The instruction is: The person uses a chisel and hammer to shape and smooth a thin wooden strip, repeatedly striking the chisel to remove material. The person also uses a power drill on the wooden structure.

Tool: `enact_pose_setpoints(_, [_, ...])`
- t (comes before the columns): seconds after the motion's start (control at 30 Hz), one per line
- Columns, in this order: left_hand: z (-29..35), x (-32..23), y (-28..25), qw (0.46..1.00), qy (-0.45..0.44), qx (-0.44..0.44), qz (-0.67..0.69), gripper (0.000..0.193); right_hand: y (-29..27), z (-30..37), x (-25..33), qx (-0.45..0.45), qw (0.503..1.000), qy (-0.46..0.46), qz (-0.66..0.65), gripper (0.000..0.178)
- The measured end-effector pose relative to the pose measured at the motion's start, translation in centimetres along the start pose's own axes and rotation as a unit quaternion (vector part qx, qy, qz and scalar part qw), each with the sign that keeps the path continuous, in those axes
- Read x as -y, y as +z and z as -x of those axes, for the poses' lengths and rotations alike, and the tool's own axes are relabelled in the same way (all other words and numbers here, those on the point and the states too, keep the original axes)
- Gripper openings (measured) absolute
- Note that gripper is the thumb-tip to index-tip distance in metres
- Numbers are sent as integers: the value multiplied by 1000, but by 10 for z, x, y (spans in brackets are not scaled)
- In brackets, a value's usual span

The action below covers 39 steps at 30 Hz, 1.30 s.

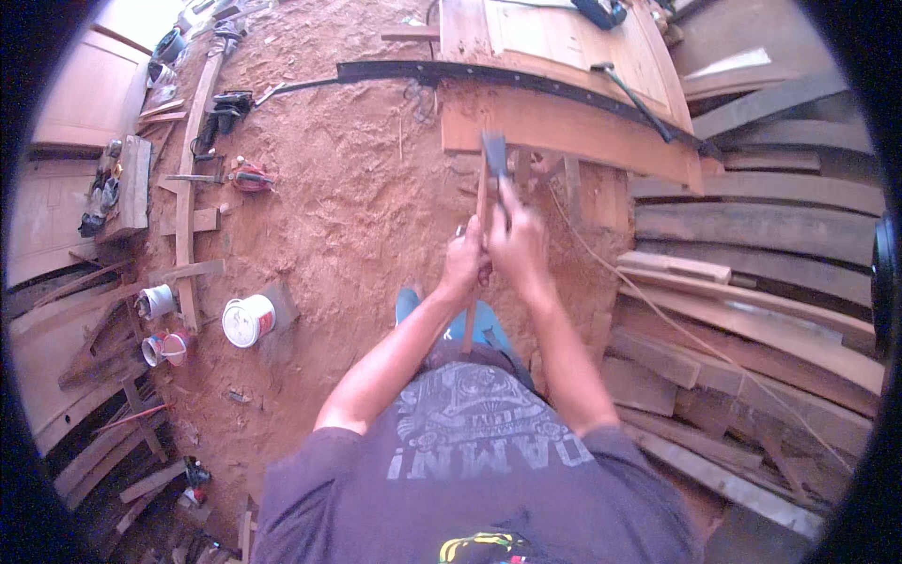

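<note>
My left hand (466,261) is closed around a thin wooden strip (482,193), which runs from near my waist up toward the front edge of a wooden door panel (550,38). My right hand (520,246) grips a tool with a broad grey blade (495,155) and a light handle. Motion blurs this tool, so its exact kind is unclear. Its blade lies along the strip's far end, seemingly against it. Across the panel stretches a long black metal bar clamp (526,75). A hammer (637,103) rests on the panel beside it.
Planks (752,226) are stacked along the right, with a thin cord (648,301) running over them. Left on the sandy floor (338,188) are a white bucket (248,321), smaller pots (158,301), a long timber (193,188), red-handled tools (251,176) and a black power tool (228,111).
</note>
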<state>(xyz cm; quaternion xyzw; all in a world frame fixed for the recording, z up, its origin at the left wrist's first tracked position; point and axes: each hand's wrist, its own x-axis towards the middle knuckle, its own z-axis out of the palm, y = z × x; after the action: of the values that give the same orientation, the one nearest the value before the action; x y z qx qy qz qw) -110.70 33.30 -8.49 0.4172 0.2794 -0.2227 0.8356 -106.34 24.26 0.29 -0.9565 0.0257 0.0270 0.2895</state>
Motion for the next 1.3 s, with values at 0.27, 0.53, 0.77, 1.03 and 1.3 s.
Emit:
enact_pose_setpoints(0.27, [-15, 19, -2, 989, 102, -50, -91, 56, 15, 18, -22, -31, 998, -48, -5, 47])
enact_pose_setpoints(0.53, [-11, 9, 4, 988, 82, -71, -109, 56, 16, 6, -26, -59, 996, -62, -6, 47])
enact_pose_setpoints(0.77, [4, -1, 9, 997, -27, -34, -62, 52, 0, -27, -8, -32, 999, 13, 14, 46])
enact_pose_setpoints(1.03, [-5, 20, 7, 997, 45, -22, -56, 49, 7, -8, -28, -36, 999, -16, -4, 47])
enact_pose_setpoints(1.3, [-26, 22, 6, 972, 185, -64, -130, 48, 7, 26, -18, -29, 998, -52, 18, 46])
